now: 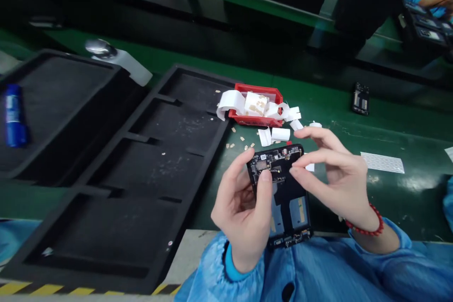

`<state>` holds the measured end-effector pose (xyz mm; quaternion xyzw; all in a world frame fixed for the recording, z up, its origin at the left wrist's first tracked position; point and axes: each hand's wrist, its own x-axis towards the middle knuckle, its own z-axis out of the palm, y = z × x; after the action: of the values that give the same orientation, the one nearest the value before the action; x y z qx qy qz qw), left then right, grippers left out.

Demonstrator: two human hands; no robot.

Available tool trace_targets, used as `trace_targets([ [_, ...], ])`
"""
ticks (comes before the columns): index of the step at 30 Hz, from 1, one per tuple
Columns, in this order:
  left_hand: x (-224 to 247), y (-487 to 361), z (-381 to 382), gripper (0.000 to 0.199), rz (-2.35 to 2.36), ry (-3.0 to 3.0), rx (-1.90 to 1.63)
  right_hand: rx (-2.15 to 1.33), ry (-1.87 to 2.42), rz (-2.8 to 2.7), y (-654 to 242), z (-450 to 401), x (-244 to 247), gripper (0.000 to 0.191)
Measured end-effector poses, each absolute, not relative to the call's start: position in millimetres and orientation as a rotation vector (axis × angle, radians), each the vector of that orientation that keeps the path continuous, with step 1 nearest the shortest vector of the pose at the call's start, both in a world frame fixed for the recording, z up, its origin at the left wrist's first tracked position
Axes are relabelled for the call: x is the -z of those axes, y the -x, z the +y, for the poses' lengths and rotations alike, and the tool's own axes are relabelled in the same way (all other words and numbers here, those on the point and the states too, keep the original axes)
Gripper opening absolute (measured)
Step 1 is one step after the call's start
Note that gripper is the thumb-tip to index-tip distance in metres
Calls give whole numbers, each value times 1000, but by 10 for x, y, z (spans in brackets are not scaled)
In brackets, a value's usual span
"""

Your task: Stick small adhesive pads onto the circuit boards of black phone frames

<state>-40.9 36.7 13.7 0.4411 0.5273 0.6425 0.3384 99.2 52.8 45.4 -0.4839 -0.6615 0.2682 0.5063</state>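
My left hand grips an opened phone body along its left edge, the thumb lying over the circuit board at the top end. The phone is tilted, its inside facing me, with a bare black middle and small parts along the bottom. Over its upper right side is my right hand, thumb and index finger pinched together close to the board. Whatever that pinch holds, if anything, is too small to make out. A red bracelet circles the right wrist.
Beyond the phone stands a red bin with white liner strips, and small tan pieces lie around it. A black compartment tray fills the left. Another phone body and a white label sheet lie right. A blue marker is far left.
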Motion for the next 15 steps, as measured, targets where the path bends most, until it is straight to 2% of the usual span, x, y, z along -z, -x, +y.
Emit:
trace_targets([
  [15, -204, 292, 289, 40, 1426, -1257, -1855, -657, 1173, -1443, -796, 396, -443, 14],
])
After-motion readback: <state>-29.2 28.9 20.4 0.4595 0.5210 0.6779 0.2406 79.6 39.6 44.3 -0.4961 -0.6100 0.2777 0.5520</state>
